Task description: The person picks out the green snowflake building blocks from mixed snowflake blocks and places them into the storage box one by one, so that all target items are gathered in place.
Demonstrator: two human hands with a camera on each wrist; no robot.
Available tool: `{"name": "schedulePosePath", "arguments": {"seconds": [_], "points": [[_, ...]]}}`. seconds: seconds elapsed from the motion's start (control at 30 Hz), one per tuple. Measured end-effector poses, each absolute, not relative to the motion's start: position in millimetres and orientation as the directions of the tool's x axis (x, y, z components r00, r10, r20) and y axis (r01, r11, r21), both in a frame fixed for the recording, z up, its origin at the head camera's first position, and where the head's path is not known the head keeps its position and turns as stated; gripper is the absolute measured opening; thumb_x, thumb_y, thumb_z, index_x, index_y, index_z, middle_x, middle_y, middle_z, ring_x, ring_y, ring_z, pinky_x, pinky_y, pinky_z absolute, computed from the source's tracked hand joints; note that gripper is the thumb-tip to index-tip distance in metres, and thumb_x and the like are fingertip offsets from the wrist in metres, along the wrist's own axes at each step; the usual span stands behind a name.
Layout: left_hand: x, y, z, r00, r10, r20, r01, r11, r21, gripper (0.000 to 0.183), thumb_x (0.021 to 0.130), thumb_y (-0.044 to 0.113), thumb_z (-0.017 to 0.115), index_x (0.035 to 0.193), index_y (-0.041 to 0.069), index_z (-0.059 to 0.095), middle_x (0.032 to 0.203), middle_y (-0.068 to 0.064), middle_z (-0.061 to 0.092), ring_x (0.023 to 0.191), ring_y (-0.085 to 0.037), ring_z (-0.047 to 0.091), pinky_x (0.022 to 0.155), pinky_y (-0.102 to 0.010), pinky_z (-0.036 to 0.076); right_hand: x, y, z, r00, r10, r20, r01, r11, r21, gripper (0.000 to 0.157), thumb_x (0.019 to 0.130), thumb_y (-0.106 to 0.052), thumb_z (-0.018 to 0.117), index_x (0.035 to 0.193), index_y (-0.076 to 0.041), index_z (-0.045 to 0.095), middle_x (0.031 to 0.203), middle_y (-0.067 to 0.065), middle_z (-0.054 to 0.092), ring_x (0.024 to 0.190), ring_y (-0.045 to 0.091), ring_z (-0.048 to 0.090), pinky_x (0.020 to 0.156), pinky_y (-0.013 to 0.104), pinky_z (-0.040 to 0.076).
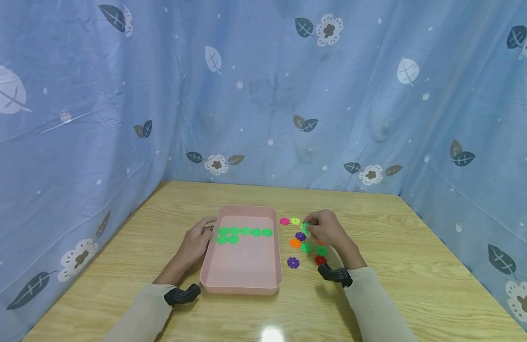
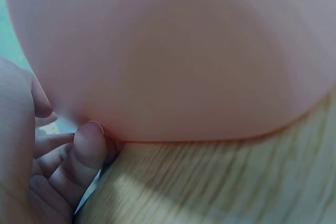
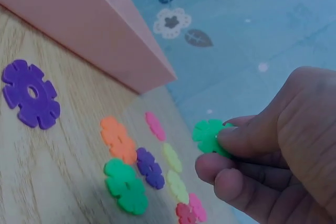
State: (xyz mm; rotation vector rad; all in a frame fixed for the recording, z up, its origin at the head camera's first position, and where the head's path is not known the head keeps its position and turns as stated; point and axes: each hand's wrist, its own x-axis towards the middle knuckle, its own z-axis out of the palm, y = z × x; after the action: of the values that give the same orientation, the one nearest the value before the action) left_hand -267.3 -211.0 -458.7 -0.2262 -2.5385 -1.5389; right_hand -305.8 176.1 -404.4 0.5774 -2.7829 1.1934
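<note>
A pink tray (image 1: pixel 246 273) lies on the table with several green snowflake discs (image 1: pixel 256 232) in it, one row of them running across and two below its left end. My left hand (image 1: pixel 196 241) holds the tray by its left side, fingers bent against the outer wall (image 2: pixel 199 77). Right of the tray, my right hand (image 1: pixel 329 228) pinches a green snowflake disc (image 3: pixel 207 134) between thumb and fingers, raised off the table. Beneath and around that hand lie loose discs: purple (image 1: pixel 293 262), orange (image 1: pixel 295 243), green (image 1: pixel 306 248), red (image 1: pixel 320 260), pink (image 1: pixel 284 221) and yellow (image 1: pixel 295 221).
The wooden table (image 1: pixel 417 266) carries the tray and the loose discs. A blue curtain (image 1: pixel 263 95) with leaf and flower prints encloses the back and both sides. Each wrist wears a black strap device, such as the right one (image 1: pixel 337 274).
</note>
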Motion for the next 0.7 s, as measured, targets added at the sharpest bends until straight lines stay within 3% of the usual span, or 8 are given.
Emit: {"name": "schedulePosePath", "arguments": {"seconds": [0.23,0.33,0.57,0.7], "points": [[-267.3,-211.1,-458.6,-0.977,0.037,0.209,0.203,0.446,0.872,0.050,0.100,0.013,0.037,0.150,0.011,0.047,0.140,-0.020,0.061,0.127,-0.036,0.060,0.106,-0.054,0.046,-301.0,166.2,-395.4,-0.926,-0.320,0.199,-0.360,0.593,-0.720,0.028,0.094,0.004,0.056,0.118,0.011,0.068,0.083,0.017,0.072,0.064,0.039,0.067,0.056,0.044,0.057],[-267.2,-211.9,-459.1,-0.977,0.033,0.212,0.204,0.450,0.870,0.050,0.100,0.013,0.038,0.149,0.011,0.048,0.139,-0.020,0.061,0.127,-0.036,0.060,0.106,-0.054,0.046,-300.8,161.1,-394.6,-0.927,-0.320,0.196,-0.357,0.595,-0.720,0.030,0.093,0.004,0.056,0.120,0.011,0.067,0.087,0.016,0.073,0.066,0.038,0.068,0.058,0.045,0.058],[-267.8,-212.0,-459.5,-0.973,0.044,0.226,0.222,0.439,0.871,0.049,0.101,0.012,0.038,0.149,0.010,0.048,0.139,-0.020,0.061,0.127,-0.036,0.060,0.106,-0.053,0.046,-302.1,151.2,-394.6,-0.925,-0.323,0.200,-0.363,0.597,-0.715,0.029,0.092,0.002,0.060,0.119,0.008,0.069,0.095,0.013,0.074,0.067,0.030,0.069,0.060,0.033,0.058],[-268.7,-211.8,-459.7,-0.973,0.047,0.224,0.222,0.433,0.873,0.050,0.100,0.012,0.038,0.149,0.010,0.047,0.140,-0.021,0.060,0.129,-0.036,0.059,0.107,-0.053,0.046,-301.0,141.7,-391.8,-0.926,-0.317,0.208,-0.360,0.564,-0.743,0.031,0.092,0.004,0.058,0.121,0.008,0.068,0.091,0.012,0.073,0.071,0.033,0.071,0.062,0.041,0.059]]}}
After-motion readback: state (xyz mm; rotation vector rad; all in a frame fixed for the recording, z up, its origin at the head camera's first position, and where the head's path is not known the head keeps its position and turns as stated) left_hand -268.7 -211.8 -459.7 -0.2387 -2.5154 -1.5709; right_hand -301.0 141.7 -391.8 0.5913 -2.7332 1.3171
